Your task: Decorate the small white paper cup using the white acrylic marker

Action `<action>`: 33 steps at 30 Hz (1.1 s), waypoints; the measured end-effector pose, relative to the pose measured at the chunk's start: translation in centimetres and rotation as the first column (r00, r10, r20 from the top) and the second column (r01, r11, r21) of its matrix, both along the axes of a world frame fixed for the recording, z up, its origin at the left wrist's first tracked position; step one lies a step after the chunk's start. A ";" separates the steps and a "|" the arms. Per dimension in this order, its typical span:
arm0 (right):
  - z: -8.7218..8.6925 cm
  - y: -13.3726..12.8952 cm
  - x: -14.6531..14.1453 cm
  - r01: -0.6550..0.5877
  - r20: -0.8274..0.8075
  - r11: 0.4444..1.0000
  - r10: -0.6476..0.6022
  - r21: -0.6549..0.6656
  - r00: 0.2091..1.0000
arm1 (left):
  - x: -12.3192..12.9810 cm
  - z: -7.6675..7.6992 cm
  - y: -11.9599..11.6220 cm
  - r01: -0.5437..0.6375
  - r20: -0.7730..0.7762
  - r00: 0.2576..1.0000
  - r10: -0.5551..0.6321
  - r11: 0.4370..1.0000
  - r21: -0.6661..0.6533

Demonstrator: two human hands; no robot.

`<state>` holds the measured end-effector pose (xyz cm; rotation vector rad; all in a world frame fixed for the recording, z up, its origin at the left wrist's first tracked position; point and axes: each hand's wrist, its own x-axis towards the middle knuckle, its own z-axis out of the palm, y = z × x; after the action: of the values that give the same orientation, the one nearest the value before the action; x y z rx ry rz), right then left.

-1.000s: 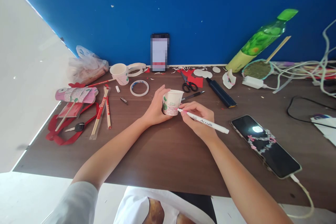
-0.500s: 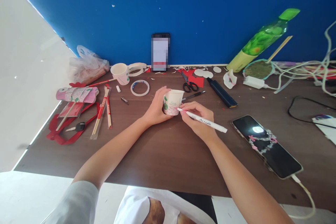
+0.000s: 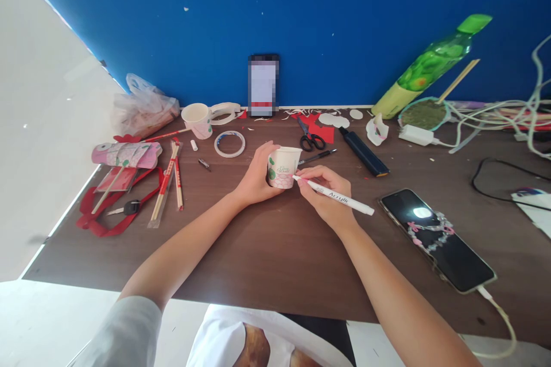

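A white paper cup (image 3: pixel 284 167) with green leaves and a pink pattern stands upright, tilted slightly, near the middle of the brown table. My left hand (image 3: pixel 256 176) is wrapped round its left side. Between the pinched fingers of my right hand (image 3: pixel 325 192) is a white acrylic marker (image 3: pixel 344 199), its tip at the cup's lower right side. Behind the cup lie black-handled scissors (image 3: pixel 312 141) and a black pen (image 3: pixel 317 156).
A phone (image 3: pixel 263 86) leans on the blue partition. To the left are a second cup (image 3: pixel 198 121), a tape roll (image 3: pixel 229 144) and wrapped chopsticks (image 3: pixel 165 183). At right lie a dark case (image 3: pixel 365 152), a charging phone (image 3: pixel 439 241) and a tilted green bottle (image 3: pixel 430 69).
The marker's tip has shifted very slightly on the cup, with its back end a little higher and further right. My left hand and the cup have hardly moved.
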<state>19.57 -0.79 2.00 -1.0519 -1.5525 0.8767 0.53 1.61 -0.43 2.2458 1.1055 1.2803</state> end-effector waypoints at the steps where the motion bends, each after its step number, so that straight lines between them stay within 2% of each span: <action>1: 0.0 0.0 0.0 0.006 -0.001 1.000 -0.006 -0.001 1.000 | 0.0 0.0 0.0 -0.002 -0.001 1.000 0.002 1.000 -0.004; 21: 0.2 0.2 0.1 0.026 -0.034 0.999 -0.027 -0.034 0.999 | 0.0 0.1 -0.2 -0.028 -0.012 1.000 0.027 0.999 -0.038; 24: -0.2 0.4 0.3 0.012 -0.101 0.997 -0.019 -0.070 0.995 | 0.0 -0.1 -0.2 -0.042 -0.021 0.999 0.041 0.997 -0.068; 27: -0.7 0.8 0.4 -0.009 -0.252 0.993 -0.020 -0.116 0.968 | 0.0 -0.3 -0.2 -0.057 -0.032 0.998 0.054 0.993 -0.100; 30: -0.7 1.0 0.4 -0.050 -0.373 0.986 -0.014 -0.162 0.928 | 0.0 -0.3 -0.2 -0.066 -0.041 0.997 0.064 0.996 -0.062; 33: -0.7 0.9 0.4 -0.076 -0.422 0.983 -0.003 -0.169 0.907 | 0.0 -0.1 -0.1 -0.094 -0.041 0.995 0.093 0.996 -0.006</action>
<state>19.93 0.12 1.35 -0.8873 -1.1462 1.2031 0.58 1.46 -0.57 2.2480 1.2417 1.2681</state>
